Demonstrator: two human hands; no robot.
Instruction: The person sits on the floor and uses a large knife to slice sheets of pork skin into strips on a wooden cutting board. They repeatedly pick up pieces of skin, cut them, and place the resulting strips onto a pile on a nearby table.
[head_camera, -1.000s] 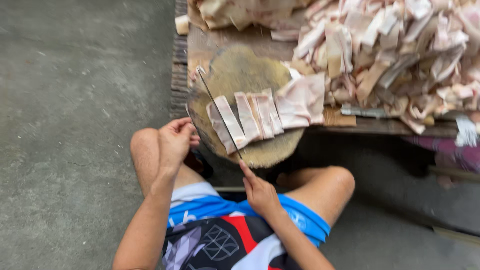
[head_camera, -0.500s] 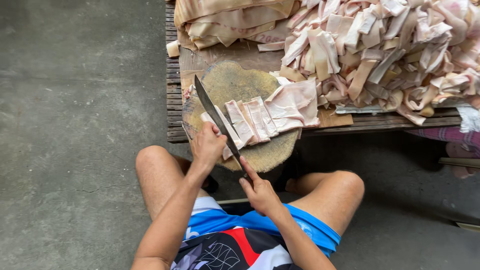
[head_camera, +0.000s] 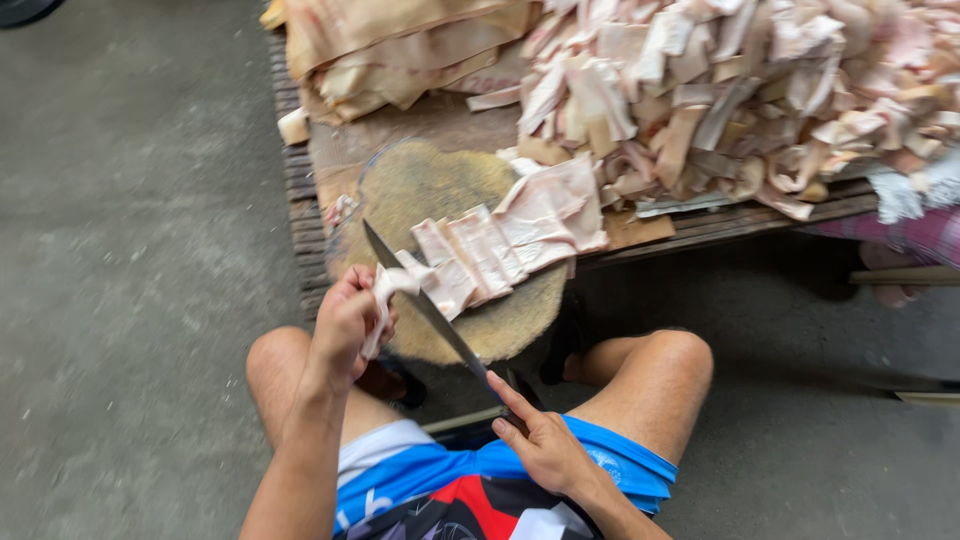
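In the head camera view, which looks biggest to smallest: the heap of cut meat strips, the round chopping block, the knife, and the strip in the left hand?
1. Heap of cut meat strips, the largest by far.
2. Round chopping block.
3. Knife, long but thin.
4. Strip pinched in the left hand, the smallest.

The right hand holds the knife's handle.

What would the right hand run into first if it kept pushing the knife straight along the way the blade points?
Probably nothing solid. From the right hand, the knife points up-left past the cut meat strips across the round chopping block, toward its far-left edge. Height above the block is unclear.
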